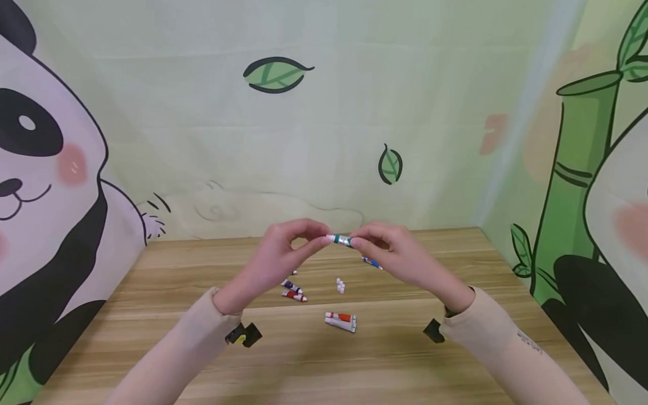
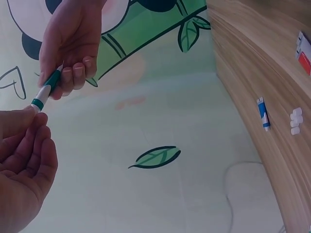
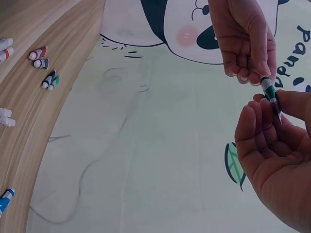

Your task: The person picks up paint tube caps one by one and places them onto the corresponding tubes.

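A small green-and-silver paint tube is held in the air above the table, between both hands. My left hand pinches its white cap end with thumb and fingertips. At the other end, my right hand pinches the tube's flat tail between thumb and fingers. The left wrist view shows the tube slanting from the left thumb up to the right hand. In the right wrist view the tube's tail sticks out past the right thumb, while the cap is hidden behind the left fingers.
On the wooden table lie red-and-white tubes side by side, a red tube, a dark blue tube and a blue tube. Several small white caps sit together mid-table. A panda-printed cloth hangs behind.
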`<state>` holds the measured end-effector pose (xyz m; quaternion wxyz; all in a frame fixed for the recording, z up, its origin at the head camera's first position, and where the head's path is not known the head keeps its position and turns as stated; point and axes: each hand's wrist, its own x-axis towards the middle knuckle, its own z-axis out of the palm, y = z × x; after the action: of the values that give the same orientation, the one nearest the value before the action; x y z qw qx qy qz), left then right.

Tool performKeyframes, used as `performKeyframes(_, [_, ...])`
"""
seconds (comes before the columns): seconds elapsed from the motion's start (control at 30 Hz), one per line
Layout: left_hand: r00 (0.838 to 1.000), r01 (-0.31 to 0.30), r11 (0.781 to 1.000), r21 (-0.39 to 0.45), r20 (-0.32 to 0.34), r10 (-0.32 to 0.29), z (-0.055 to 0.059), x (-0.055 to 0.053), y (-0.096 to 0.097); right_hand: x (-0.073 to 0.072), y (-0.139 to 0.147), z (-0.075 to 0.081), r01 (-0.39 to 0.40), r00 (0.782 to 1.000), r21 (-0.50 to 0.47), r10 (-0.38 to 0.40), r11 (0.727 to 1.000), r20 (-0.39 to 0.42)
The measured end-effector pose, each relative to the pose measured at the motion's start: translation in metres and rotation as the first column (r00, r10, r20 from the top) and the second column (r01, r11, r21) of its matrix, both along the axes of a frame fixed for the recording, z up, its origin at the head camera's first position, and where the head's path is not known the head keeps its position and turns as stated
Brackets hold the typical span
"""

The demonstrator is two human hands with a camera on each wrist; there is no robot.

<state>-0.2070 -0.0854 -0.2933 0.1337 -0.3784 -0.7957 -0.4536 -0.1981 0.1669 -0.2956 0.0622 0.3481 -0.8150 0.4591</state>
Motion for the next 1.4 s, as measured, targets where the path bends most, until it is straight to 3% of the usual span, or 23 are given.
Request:
performKeyframes(0.2, [0.991, 0.017, 1.0, -0.003, -0.133, -0.017, -0.0026, -0.0019, 0.0008, -0.0009, 0.0005, -0.0008, -0.005, 0.999, -0.006, 0.005, 1.0, 0.033])
performKeyframes(0.3, [0.988, 0.024, 1.0, -0.002, -0.154, -0.024, -0.004, -0.0022, -0.0003, -0.0012, 0.0003, -0.0019, 0.0, 0.999, -0.006, 0.0, 1.0, 0.035])
performKeyframes(0.37, [0.991, 0.021, 1.0, -0.003, -0.132, -0.021, -0.0049, -0.0018, -0.0016, -0.0013, 0.0, -0.0029, 0.005, 1.0, 0.0, -0.005, 1.0, 0.031])
performKeyframes(0.5, [0.999, -0.017, 1.0, -0.011, -0.027, 0.016, -0.0054, 0.0, -0.0042, -0.0011, -0.0009, -0.005, 0.028, 1.0, 0.034, -0.028, 0.999, -0.009])
performKeyframes(0.63, [0.997, -0.054, 0.998, -0.032, 0.061, 0.056, -0.0041, 0.0002, -0.0053, -0.0001, -0.0016, -0.0048, 0.041, 0.996, 0.055, -0.037, 0.998, -0.079])
performKeyframes(0.8, [0.992, -0.066, 0.995, -0.075, 0.098, 0.073, -0.0039, -0.0002, -0.0058, 0.0004, -0.0031, -0.0052, 0.045, 0.99, 0.075, -0.035, 0.996, -0.134])
performKeyframes(0.93, [0.992, -0.063, 0.995, -0.08, 0.106, 0.072, -0.0044, 0.001, -0.0056, -0.0002, -0.0042, -0.0066, 0.041, 0.992, 0.078, -0.032, 0.996, -0.119])
performKeyframes(1.17, [0.999, -0.026, 0.999, -0.044, -0.021, 0.026, -0.0053, 0.0034, -0.0038, -0.0023, -0.0012, -0.0067, -0.021, 0.999, 0.016, 0.021, 1.0, 0.05])
performKeyframes(1.4, [0.984, 0.011, 1.0, -0.013, -0.177, -0.013, -0.0075, 0.0028, -0.003, -0.004, -0.0001, -0.0057, -0.042, 0.978, -0.005, 0.042, 0.999, 0.204])
